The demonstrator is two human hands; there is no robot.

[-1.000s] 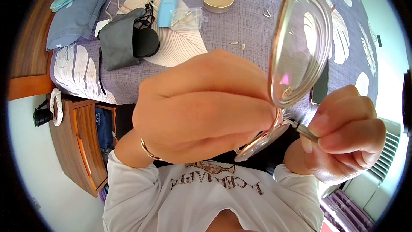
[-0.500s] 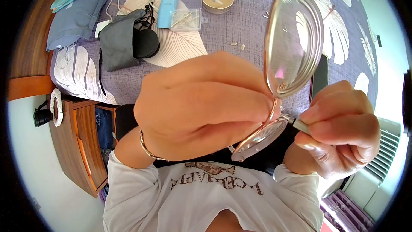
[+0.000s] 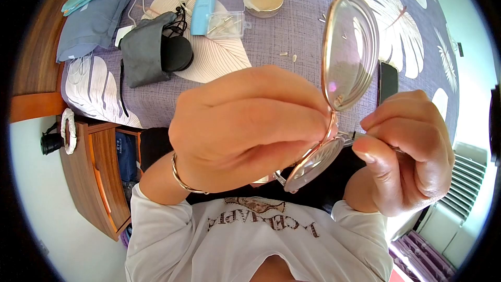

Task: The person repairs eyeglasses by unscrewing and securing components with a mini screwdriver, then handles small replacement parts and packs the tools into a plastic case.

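Note:
My left hand (image 3: 250, 125) is closed around the bridge of a pair of thin gold-rimmed eyeglasses (image 3: 352, 52), held upright on their side. One lens points up, the other hangs below my fingers. A clear temple arm stretches left from the upper rim. Close to the lower lens, my right hand (image 3: 409, 156) pinches a small slim screwdriver-like tool (image 3: 360, 136). Its dark tip points at the bridge area; most of it is hidden by my fingers. Whether the tip touches the frame, I cannot tell. Two small pale nose pads (image 3: 294, 58) lie on the bedspread.
On the patterned bedspread (image 3: 271, 36) are a clear plastic box (image 3: 225, 25) of small parts, a blue bottle with orange cap (image 3: 203, 13), a round gold case (image 3: 265, 0), a grey pouch (image 3: 143, 52) and a phone (image 3: 388, 83). Folded clothes (image 3: 96, 26) lie at the left.
The glasses have tilted slightly, their upper lens shifting left and down. My right hand has moved a little left, its fingers changing position on the small tool, which now shows less.

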